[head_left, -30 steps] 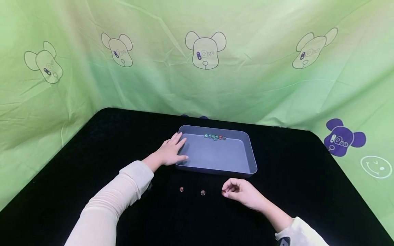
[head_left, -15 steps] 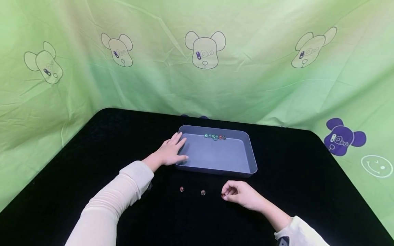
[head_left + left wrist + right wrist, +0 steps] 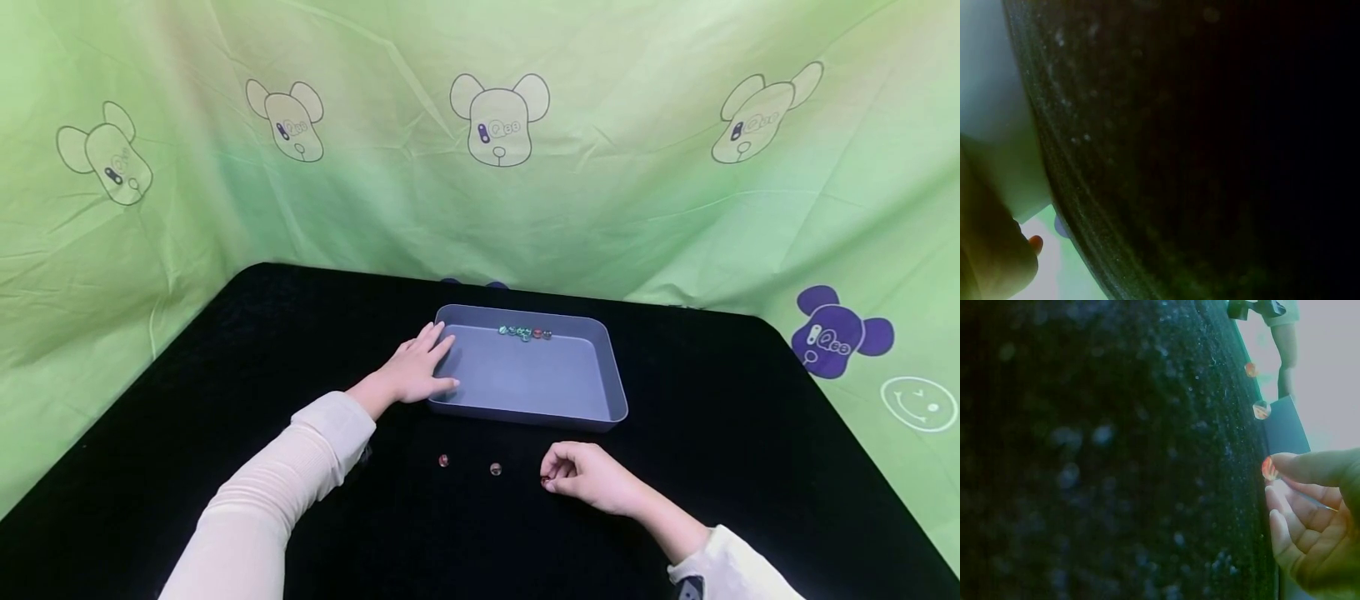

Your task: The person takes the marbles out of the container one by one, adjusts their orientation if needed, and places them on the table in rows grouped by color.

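Red marble partly behind the right fingers, left sleeve only partly in frame

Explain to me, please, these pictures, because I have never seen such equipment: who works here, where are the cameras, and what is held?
There is no robot: a person works with two bare hands. The wide picture comes from a camera worn on the head. The two others come from cameras on the wrists; the left one shows mostly dark table and is unclear.

On the black table stands a grey tray. Inside, along its far side, lie small marbles, mostly green. Two loose marbles lie in front of the tray.

The left hand rests at the tray's left edge. The right hand pinches a red marble between its fingers, best seen from the right wrist.
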A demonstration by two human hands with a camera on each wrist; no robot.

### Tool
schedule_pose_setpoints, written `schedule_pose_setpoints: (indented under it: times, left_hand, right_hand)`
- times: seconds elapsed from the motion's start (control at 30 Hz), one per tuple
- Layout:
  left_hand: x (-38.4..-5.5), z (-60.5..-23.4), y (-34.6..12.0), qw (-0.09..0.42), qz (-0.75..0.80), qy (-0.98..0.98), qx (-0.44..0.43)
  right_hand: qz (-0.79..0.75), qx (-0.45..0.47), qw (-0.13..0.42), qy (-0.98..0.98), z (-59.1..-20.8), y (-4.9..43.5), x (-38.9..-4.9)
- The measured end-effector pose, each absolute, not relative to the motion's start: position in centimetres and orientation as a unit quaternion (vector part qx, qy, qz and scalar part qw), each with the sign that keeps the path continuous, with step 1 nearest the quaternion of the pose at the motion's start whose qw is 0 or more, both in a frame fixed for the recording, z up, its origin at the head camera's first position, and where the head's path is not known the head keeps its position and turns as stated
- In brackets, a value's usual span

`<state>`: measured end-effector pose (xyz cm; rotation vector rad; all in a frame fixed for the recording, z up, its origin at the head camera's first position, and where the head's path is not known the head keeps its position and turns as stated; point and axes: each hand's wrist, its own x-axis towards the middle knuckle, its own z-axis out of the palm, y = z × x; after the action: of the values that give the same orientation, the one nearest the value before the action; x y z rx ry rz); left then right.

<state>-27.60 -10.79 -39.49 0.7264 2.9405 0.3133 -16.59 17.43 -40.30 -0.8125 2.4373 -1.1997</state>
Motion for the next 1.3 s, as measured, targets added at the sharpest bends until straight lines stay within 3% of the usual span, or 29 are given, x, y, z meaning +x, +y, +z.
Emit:
schedule_pose_setpoints:
  times: [0.27, 0.8, 1.3]
  left_hand:
    - [-27.5, -39.4, -10.8, 0.053, 0.102, 0.965, 0.237]
    - [-27.5, -39.3, -10.7, 0.056, 0.102, 0.965, 0.236]
    - [-27.6, -39.4, -10.8, 0.052, 0.103, 0.965, 0.237]
  right_hand:
    - [-0.426, -0.329, 0.136, 0.832, -40.3, 17.6, -16.7]
    - [-0.435, -0.278, 0.174, 0.838, -39.5, 17.9, -16.7]
    - [-0.440, -0.266, 0.124, 0.848, -38.2, 18.7, -18.5]
